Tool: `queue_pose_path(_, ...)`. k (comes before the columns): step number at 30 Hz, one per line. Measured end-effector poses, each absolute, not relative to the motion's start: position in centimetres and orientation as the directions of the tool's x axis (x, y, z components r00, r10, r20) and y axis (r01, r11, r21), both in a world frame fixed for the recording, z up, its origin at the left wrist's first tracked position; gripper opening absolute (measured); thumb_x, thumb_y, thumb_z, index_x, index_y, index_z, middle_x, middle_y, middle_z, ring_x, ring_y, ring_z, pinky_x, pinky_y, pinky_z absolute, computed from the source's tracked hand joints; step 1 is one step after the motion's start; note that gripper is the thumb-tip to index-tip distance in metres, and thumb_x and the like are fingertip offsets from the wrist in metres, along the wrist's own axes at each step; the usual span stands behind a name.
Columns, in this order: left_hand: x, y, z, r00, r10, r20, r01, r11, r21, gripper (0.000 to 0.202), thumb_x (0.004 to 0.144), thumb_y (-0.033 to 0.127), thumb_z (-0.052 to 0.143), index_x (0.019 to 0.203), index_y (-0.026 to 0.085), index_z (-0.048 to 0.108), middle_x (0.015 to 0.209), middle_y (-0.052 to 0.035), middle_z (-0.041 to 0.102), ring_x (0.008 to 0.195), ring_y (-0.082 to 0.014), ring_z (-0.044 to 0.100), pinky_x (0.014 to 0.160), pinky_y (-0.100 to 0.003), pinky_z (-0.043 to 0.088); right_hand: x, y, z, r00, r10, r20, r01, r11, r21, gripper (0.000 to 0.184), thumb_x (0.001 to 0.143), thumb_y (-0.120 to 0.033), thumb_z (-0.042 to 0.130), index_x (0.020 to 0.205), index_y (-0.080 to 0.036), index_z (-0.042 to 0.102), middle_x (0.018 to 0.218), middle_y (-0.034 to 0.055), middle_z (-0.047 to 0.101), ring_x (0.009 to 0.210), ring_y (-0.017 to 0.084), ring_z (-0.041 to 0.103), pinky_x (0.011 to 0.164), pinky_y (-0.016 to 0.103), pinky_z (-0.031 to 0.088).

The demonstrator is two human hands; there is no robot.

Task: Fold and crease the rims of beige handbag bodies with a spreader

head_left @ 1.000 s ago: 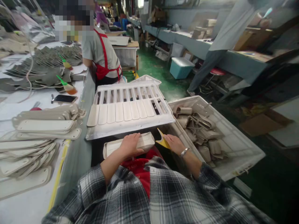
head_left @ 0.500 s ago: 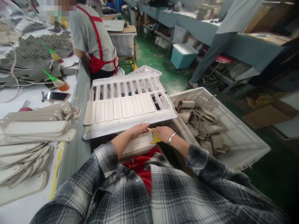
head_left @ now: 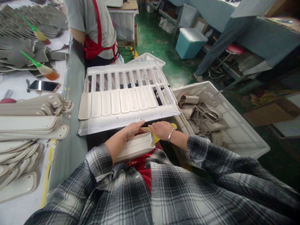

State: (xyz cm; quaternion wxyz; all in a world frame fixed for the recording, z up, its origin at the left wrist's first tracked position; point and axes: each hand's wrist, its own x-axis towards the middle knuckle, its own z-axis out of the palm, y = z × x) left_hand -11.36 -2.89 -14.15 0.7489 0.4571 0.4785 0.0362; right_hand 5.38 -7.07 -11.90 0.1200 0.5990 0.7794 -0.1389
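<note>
My left hand is closed round the upper edge of a cream bag piece, a boxy, leather-like body that rests against my lap. In my right hand is a yellow flat tool, with its rounded end showing past the wrist side. The tool touches the right end of the bag piece. My fingertips on both hands are partly hidden. Just beyond them lies a white slotted rack with a row of cream flaps on its near half.
Stacks of cream strips with metal studs lie on the left table, near a phone and glue bottles. A white crate at right holds beige bags. A co-worker in a red apron stands beyond the table.
My hands and the bag piece have shifted slightly left in view. The yellow tool's rounded end now shows behind my right hand. The camera view has tilted down a little.
</note>
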Motion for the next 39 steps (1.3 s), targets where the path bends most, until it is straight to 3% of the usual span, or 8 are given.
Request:
queue_pose_path(8, -11.5, -3.1, -14.3, 0.607, 0.543, -0.581, 0.355, 0.468, 0.809, 0.029, 0.078, 0.038, 0.057, 0.086, 0.014, 0.070, 0.082, -0.0071, 0.072, 0.088, -0.0215, 0.063, 0.083, -0.032, 0.046, 5.5, -6.9, -12.3, -0.307, 0.886, -0.348, 0.950, 0.308, -0.054, 0.050, 0.097, -0.043, 0.020, 0.089, -0.019, 0.063, 0.089, 0.0077, 0.070, 0.082, 0.020, 0.065, 0.068, 0.029, 0.042)
queue_pose_path(16, -11.9, -3.6, -13.7, 0.624, 0.541, -0.564, 0.431, 0.364, 0.826, 0.030, 0.081, 0.037, 0.049, 0.085, 0.015, 0.069, 0.087, -0.0056, 0.072, 0.093, -0.0207, 0.060, 0.085, -0.030, 0.042, 5.6, -7.2, -12.2, -0.383, 0.866, -0.320, 0.923, 0.367, -0.113, 0.050, 0.097, -0.041, 0.022, 0.090, -0.015, 0.065, 0.087, 0.0114, 0.070, 0.081, 0.023, 0.065, 0.065, 0.030, 0.039)
queue_pose_path(25, -12.2, -3.9, -12.6, 0.590, 0.586, -0.555, 0.571, 0.182, 0.800, 0.029, 0.079, 0.041, 0.051, 0.070, 0.017, 0.065, 0.075, -0.0027, 0.068, 0.083, -0.0204, 0.057, 0.077, -0.028, 0.042, 6.1, -6.7, -12.4, -0.495, 0.815, -0.301, 0.869, 0.475, -0.140, 0.049, 0.097, -0.041, 0.022, 0.090, -0.016, 0.064, 0.089, 0.0113, 0.070, 0.083, 0.025, 0.065, 0.066, 0.032, 0.040)
queue_pose_path(32, -12.1, -4.1, -12.6, 0.598, 0.604, -0.527, 0.626, 0.057, 0.777, 0.032, 0.080, 0.042, 0.047, 0.065, 0.017, 0.061, 0.070, -0.0018, 0.064, 0.076, -0.0188, 0.055, 0.076, -0.028, 0.042, 6.1, -6.2, -12.1, -0.527, 0.764, -0.372, 0.846, 0.514, -0.143, 0.052, 0.097, -0.043, 0.020, 0.092, -0.017, 0.065, 0.089, 0.0111, 0.070, 0.085, 0.023, 0.065, 0.070, 0.031, 0.041)
queue_pose_path(39, -13.1, -4.9, -13.1, 0.654, 0.596, -0.467, 0.683, -0.199, 0.703, 0.043, 0.088, 0.043, 0.030, 0.081, 0.016, 0.063, 0.085, -0.0066, 0.067, 0.080, -0.0202, 0.057, 0.081, -0.030, 0.043, 5.5, -5.3, -12.2, -0.579, 0.716, -0.389, 0.807, 0.571, -0.149, 0.053, 0.097, -0.045, 0.019, 0.092, -0.018, 0.064, 0.090, 0.0097, 0.070, 0.086, 0.022, 0.065, 0.070, 0.030, 0.041)
